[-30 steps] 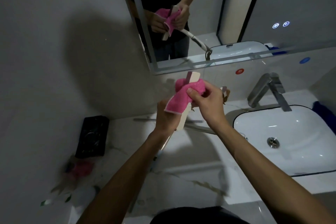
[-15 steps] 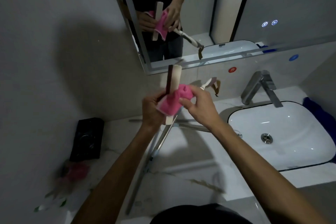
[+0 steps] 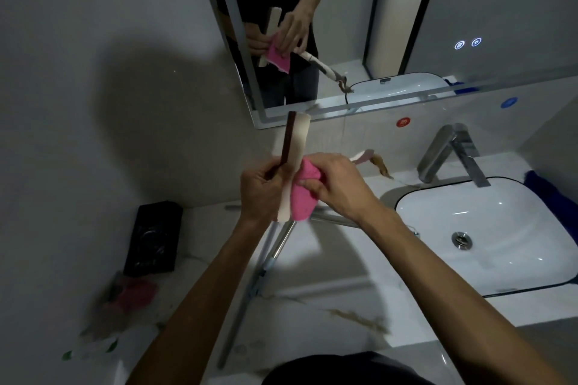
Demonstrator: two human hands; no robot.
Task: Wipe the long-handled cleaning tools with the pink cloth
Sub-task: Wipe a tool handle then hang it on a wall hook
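My left hand [image 3: 261, 189] grips the cream head of a squeegee-like tool [image 3: 297, 144] with a dark rubber strip, held upright above the counter. Its handle end [image 3: 362, 155], cream with a brown loop, sticks out to the right behind my right hand. My right hand [image 3: 336, 186] pinches the pink cloth [image 3: 301, 197] and presses it against the lower right side of the head. A metal long-handled tool [image 3: 250, 287] lies on the counter below my hands, running toward me.
A white basin [image 3: 488, 237] with a chrome tap [image 3: 450, 153] sits at the right. A black box [image 3: 153, 237] stands by the left wall, with a blurred pink item [image 3: 134, 294] in front of it. The mirror [image 3: 406, 25] hangs behind the counter.
The pink cloth has slid down from the top of the tool's head to its lower part, baring the cream head and dark strip above my hands.
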